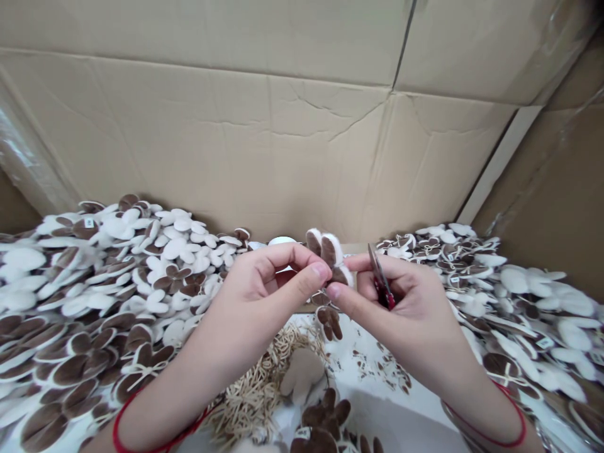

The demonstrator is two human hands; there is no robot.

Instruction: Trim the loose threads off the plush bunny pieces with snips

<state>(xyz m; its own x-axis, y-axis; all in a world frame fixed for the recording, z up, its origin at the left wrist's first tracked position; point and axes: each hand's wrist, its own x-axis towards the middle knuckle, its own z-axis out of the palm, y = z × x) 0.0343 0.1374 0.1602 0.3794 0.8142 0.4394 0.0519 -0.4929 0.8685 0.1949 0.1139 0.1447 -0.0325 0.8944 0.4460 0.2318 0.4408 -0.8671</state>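
Both hands meet in the middle of the view around a small plush bunny piece (331, 251), brown on its face with white fluffy edges and two ears pointing up. My left hand (278, 283) pinches its left side between thumb and index finger. On the other side, my right hand (401, 308) has thumb and index fingertips at its lower right edge. Small red-handled scissors (383, 280) are tucked in the curled fingers of my right hand, blades pointing up. The fingers hide the lower part of the bunny. Below hangs or lies another brown bunny-shaped piece (329, 322); I cannot tell which.
Large heaps of brown and white bunny pieces lie left (155, 283) and right (533, 302). A pile of beige cord bows (257, 390) and more plush pieces (325, 415) are nearer me. Brown scraps (377, 368) dot the white surface. Cardboard walls (236, 145) stand behind and beside.
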